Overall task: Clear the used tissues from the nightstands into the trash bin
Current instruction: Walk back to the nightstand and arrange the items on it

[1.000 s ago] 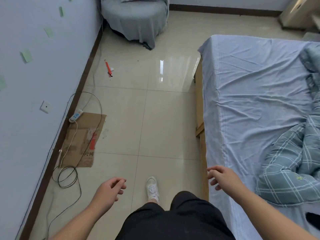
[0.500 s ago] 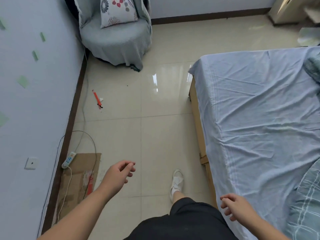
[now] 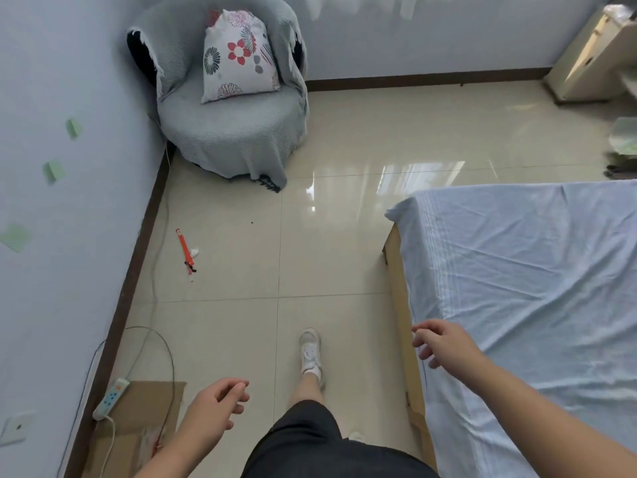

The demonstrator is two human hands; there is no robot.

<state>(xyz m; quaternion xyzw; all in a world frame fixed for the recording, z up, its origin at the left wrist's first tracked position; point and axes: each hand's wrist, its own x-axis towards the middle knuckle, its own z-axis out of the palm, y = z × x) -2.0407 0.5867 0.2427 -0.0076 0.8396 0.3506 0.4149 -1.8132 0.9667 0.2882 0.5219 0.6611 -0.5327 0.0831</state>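
I look down an aisle of pale floor tiles (image 3: pixel 331 236) between the wall on the left and the bed (image 3: pixel 534 288) on the right. The bed has a light-blue sheet, and its wooden frame (image 3: pixel 396 270) stands bare at the corner.

My left hand (image 3: pixel 217 405) hangs over the floor near a flat piece of cardboard (image 3: pixel 144 415). Its fingers are loosely curled and it holds nothing. My right hand (image 3: pixel 444 343) is at the edge of the bed, fingers also relaxed, and it holds nothing. One foot in a white shoe (image 3: pixel 310 350) is on the tiles between them.

A power strip (image 3: pixel 110 398) lies partly on the cardboard, and a thin black cable (image 3: pixel 169 343) curves over the floor near the baseboard. Further along lies an orange stick-like thing (image 3: pixel 184 248), and a small white scrap (image 3: pixel 194 251) touches it. I cannot tell if this scrap is a tissue.

In the far corner stands a round chair (image 3: pixel 234 139) under a grey cover, with a flowered cushion (image 3: pixel 238 53) upright in the seat. At the right edge is a pale greenish bag (image 3: pixel 625 136), cut off by the frame. I cannot tell what it holds.
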